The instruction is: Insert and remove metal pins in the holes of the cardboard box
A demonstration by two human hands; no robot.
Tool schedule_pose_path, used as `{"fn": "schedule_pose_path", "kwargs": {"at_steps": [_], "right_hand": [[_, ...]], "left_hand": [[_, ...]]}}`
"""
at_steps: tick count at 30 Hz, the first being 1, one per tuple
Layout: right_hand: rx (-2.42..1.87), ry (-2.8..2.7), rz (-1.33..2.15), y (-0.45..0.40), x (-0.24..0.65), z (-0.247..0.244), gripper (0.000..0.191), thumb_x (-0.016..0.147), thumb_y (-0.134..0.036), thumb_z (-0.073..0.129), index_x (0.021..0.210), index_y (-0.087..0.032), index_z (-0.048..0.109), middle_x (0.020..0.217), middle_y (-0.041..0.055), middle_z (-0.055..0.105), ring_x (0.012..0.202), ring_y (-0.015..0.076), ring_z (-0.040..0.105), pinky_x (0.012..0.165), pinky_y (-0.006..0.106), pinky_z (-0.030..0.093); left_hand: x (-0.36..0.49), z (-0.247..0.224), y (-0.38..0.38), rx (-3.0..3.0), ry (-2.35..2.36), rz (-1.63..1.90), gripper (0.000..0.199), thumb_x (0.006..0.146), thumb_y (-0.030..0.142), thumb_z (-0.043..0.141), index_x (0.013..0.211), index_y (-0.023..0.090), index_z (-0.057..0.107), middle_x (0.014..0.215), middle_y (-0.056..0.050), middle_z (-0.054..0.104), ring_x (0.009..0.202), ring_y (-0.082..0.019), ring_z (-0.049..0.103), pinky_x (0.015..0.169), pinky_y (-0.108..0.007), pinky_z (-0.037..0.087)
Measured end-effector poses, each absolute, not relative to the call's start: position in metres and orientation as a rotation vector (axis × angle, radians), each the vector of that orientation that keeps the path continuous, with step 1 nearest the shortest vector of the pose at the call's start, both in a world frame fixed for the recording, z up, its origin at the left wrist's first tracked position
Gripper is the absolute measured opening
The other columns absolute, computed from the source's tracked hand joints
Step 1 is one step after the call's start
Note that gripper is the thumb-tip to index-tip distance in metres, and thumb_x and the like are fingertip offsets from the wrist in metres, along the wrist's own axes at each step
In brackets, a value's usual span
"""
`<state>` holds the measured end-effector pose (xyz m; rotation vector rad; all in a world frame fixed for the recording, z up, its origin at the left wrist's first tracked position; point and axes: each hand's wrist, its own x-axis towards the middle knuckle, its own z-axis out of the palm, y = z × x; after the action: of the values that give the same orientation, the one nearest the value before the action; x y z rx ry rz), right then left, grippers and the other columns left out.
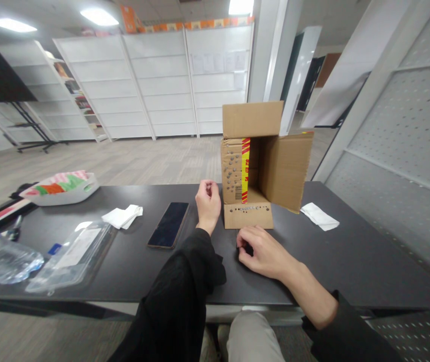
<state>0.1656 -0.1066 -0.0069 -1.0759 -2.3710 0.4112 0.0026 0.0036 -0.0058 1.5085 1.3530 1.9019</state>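
An open cardboard box [232, 176] stands on its side on the dark table, its opening facing me and its flaps spread. Small grey round heads [231, 173] dot its left front flap, and a row of them crosses the lower flap [248, 219]. Beside the box's left edge, my left hand [208, 203] is closed with curled fingers; whatever it may hold is hidden. My right hand [262, 251] is low over the table in front of the lower flap, thumb and fingers pinched together. A thin dark sliver shows at its fingertips, too small to name.
Left of my hands lies a phone [169, 224]. Further left are a folded tissue [122, 216], a clear plastic case [74, 256], a water bottle [4, 256] and a white basket [64, 193]. Another tissue [319, 216] lies right of the box. A perforated panel [407, 151] borders the right side.
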Motion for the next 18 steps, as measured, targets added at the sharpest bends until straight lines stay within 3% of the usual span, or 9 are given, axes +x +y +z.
{"fn": "schedule_pose_path", "kwargs": {"at_steps": [9, 18], "right_hand": [[-1.112, -2.4, 0.348, -0.106, 0.166, -0.006, 0.013, 0.072, -0.009, 0.052, 0.077, -0.021, 0.05, 0.078, -0.0002, 0.058, 0.074, 0.0161, 0.052, 0.073, 0.029, 0.035], [-1.299, -2.191, 0.246, -0.092, 0.166, -0.012, 0.007, 0.084, -0.017, 0.049, 0.083, -0.021, 0.055, 0.078, 0.0018, 0.063, 0.073, 0.0178, 0.058, 0.072, 0.03, 0.04]], "left_hand": [[0.002, -0.004, 0.002, 1.524, 1.378, 1.897, 0.012, 0.09, 0.028, 0.051, 0.083, 0.02, 0.055, 0.068, 0.002, 0.057, 0.064, -0.012, 0.053, 0.064, -0.023, 0.041], [0.003, -0.004, 0.002, 1.512, 1.357, 1.9, 0.012, 0.09, 0.028, 0.052, 0.083, 0.02, 0.055, 0.069, 0.001, 0.058, 0.064, -0.012, 0.054, 0.064, -0.024, 0.042]]}}
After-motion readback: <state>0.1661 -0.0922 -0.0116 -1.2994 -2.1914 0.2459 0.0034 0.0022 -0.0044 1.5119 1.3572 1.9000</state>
